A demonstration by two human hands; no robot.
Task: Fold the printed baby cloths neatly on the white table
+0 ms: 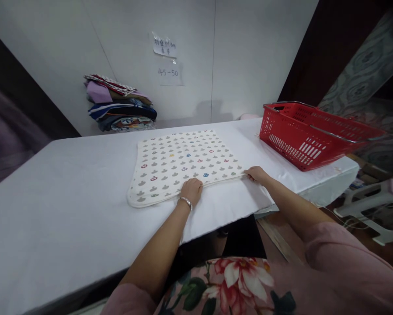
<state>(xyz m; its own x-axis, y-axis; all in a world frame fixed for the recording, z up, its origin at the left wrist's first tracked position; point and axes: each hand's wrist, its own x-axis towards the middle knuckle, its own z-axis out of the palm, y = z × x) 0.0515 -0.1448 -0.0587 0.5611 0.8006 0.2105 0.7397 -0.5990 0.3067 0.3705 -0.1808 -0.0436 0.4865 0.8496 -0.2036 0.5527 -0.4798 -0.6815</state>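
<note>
A folded white cloth (pixel 186 162) with small grey, red, blue and yellow prints lies flat on the white-covered table (pixel 85 183). My left hand (pixel 191 190), with a silver bracelet at the wrist, grips the cloth's near edge around its middle; its fingertips are partly hidden. At the near right corner, my right hand (pixel 257 174) pinches the same edge between thumb and fingers. The layers of the fold show along the side closest to me.
A red plastic basket (pixel 291 140) with metal handles stands at the table's right end. Folded clothes (pixel 120 105) are piled at the back left by the wall. Two paper notes (pixel 168 72) hang on the wall. A white stool (pixel 376 205) stands on the floor at right.
</note>
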